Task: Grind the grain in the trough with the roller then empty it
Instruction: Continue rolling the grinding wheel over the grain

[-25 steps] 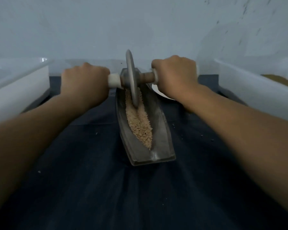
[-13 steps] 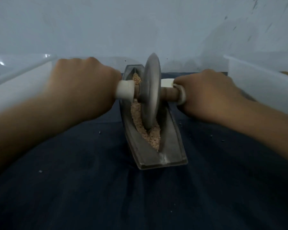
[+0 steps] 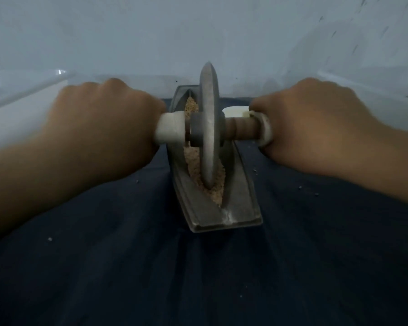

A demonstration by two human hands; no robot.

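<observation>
Your left hand (image 3: 99, 128) and right hand (image 3: 316, 128) clench the grey metal disc roller (image 3: 209, 128) by its handles; it stands in tan grain (image 3: 213, 191) toward six o'clock of the long grey metal trough (image 3: 236, 208). Grinding looks unfinished, emptying not yet done

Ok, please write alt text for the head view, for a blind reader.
A left hand and a right hand grip the handles of a disc roller that stands in the grain of a narrow metal trough on dark cloth.
</observation>
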